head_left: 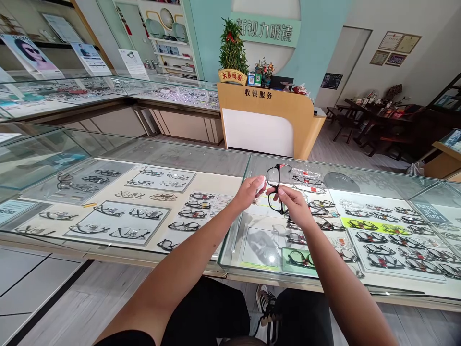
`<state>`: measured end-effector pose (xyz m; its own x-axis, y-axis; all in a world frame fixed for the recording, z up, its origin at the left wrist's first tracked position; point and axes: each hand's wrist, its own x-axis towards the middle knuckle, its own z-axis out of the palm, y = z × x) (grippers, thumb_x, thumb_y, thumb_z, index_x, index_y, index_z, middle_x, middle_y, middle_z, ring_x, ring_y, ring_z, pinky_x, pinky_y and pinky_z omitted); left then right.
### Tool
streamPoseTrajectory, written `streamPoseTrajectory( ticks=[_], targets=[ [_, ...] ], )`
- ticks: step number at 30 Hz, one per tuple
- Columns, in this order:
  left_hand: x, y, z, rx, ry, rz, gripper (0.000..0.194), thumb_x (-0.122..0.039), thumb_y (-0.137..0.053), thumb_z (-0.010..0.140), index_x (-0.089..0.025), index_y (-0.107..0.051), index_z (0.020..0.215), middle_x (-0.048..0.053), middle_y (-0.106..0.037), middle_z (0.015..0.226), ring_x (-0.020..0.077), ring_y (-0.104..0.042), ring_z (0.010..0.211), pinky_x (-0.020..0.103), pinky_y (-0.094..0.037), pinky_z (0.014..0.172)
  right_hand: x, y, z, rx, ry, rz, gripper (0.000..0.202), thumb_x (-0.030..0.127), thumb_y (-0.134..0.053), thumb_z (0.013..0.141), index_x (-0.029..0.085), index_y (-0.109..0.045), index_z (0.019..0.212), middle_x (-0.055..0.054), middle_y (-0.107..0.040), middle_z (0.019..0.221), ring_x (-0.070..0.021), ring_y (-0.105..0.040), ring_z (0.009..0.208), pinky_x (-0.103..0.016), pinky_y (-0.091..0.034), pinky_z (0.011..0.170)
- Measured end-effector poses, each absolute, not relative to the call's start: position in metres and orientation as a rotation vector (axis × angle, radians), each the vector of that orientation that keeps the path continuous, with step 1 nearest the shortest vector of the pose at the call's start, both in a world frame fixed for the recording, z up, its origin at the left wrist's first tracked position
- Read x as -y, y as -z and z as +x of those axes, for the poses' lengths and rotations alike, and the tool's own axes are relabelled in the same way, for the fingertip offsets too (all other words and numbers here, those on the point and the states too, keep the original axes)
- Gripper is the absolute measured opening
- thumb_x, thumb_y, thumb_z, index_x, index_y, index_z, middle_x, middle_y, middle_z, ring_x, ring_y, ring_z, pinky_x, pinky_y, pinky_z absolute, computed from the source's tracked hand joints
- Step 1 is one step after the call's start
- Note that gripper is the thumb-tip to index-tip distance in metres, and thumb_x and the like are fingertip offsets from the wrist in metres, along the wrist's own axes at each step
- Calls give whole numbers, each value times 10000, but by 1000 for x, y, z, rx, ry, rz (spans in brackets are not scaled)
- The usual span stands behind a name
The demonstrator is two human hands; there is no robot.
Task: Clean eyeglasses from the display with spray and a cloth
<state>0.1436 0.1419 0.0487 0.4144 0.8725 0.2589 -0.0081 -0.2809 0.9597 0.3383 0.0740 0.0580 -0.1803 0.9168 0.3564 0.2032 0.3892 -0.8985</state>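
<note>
A pair of black-framed eyeglasses (273, 178) is held up above the glass counter, turned so that one lens sits over the other. My right hand (294, 205) pinches the frame near its bridge and lower lens. Just left of the glasses is my left hand (249, 193), its fingers closed on a small white piece of material (261, 185), perhaps a cloth or tissue. This white piece is close to the frame; whether it touches cannot be told. Part of the lower lens is hidden behind my right fingers.
Beneath my hands runs a glass display counter (230, 266) with many eyeglasses inside. A green card (288, 269) bears one black pair. Beyond stands a wooden cashier desk (264, 103) with a potted plant (233, 53). More showcases (173, 86) line the back left.
</note>
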Motion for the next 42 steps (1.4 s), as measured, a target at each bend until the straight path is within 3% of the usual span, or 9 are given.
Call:
streamPoseTrajectory(
  ticks=[8, 14, 18, 20, 24, 27, 32, 42],
  targets=[
    [-139, -39, 147, -742, -896, 1802, 538, -639, -449, 999, -207, -540, 692, 0, -511, 667, 145, -442, 622, 303, -347, 593, -85, -50, 349, 1384, -826, -1003, 465, 635, -525, 1033, 269, -802, 1110, -75, -769, 1146, -222, -630, 874, -368, -531, 796],
    [-133, -39, 152, -738, -857, 1807, 523, -645, -448, 980, -211, -528, 699, 6, -522, 690, 152, -461, 642, 307, -370, 603, -82, -53, 348, 1416, -804, -1054, 474, 635, -523, 1037, 258, -807, 1078, -73, -780, 1143, -214, -617, 848, -376, -531, 828],
    [-147, -42, 140, -819, -1064, 1653, 554, -721, -436, 978, -217, -570, 792, 14, -556, 772, 155, -519, 677, 309, -448, 652, -83, -52, 349, 1407, -798, -1057, 490, 643, -506, 1040, 251, -797, 1086, -80, -782, 1142, -221, -637, 870, -372, -537, 815],
    [-162, -41, 130, -926, -1256, 1597, 462, -654, -518, 967, -223, -579, 814, 18, -568, 799, 167, -544, 727, 322, -479, 715, -85, -50, 350, 1398, -802, -1058, 499, 649, -499, 1039, 248, -790, 1092, -88, -779, 1154, -225, -648, 886, -365, -538, 801],
    [-196, -26, 109, -1351, -1500, 1348, 110, -322, -631, 884, -241, -608, 955, 8, -601, 884, 184, -568, 812, 342, -485, 804, -87, -48, 352, 1367, -820, -1062, 494, 654, -521, 1028, 246, -788, 1105, -88, -784, 1136, -225, -666, 899, -364, -543, 816],
    [-216, -8, 96, -1568, -1539, 1160, 181, -243, -596, 878, -245, -566, 1057, 12, -596, 926, 196, -587, 854, 353, -488, 831, -87, -47, 353, 1352, -843, -1052, 485, 652, -539, 1020, 243, -790, 1090, -88, -791, 1124, -224, -675, 894, -370, -545, 828],
    [-230, 13, 86, -1686, -1521, 1068, 211, -261, -643, 889, -246, -527, 1064, 45, -622, 994, 235, -626, 968, 378, -482, 886, -87, -47, 353, 1356, -861, -1067, 486, 653, -540, 1016, 243, -787, 1105, -83, -792, 1137, -210, -662, 867, -359, -534, 815],
    [-231, 15, 83, -1743, -1457, 1068, 324, -163, -642, 901, -251, -502, 1181, 87, -686, 1182, 255, -684, 1088, 379, -502, 947, -89, -45, 352, 1329, -918, -1014, 455, 626, -570, 1017, 235, -792, 1088, -78, -778, 1115, -197, -611, 853, -342, -485, 804]
  ],
)
